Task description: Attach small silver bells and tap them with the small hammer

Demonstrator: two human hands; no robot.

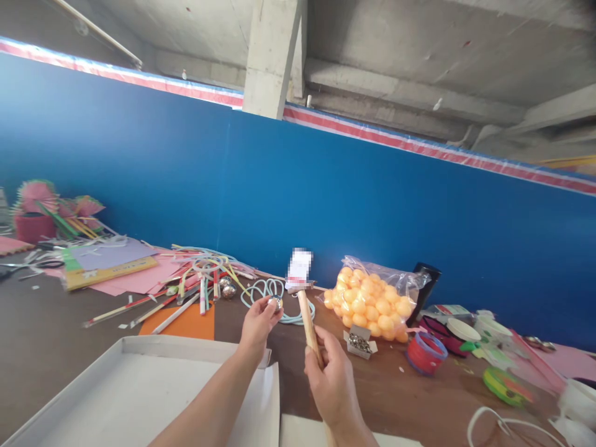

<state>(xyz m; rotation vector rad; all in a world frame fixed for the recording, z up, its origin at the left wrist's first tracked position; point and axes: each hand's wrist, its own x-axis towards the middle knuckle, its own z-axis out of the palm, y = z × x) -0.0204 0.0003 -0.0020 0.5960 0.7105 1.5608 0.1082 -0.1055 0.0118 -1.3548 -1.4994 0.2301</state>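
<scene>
Near the middle of the table, my left hand is raised with its fingertips pinched around a shiny silver ball. Beside it, my right hand wraps round the pale shaft of a wooden-handled tool, which slants up and away from me. The tool's far end meets a blurred white patch, so its head is hard to make out. Behind my left hand lies a coil of light blue cord. More silver balls rest to the left, beside loose strips and brushes.
A clear bag of orange balls and a small box of metal pieces stand right of my hands. A red tape-like roll is farther right. A white shallow box lies front left. A blue partition rises behind.
</scene>
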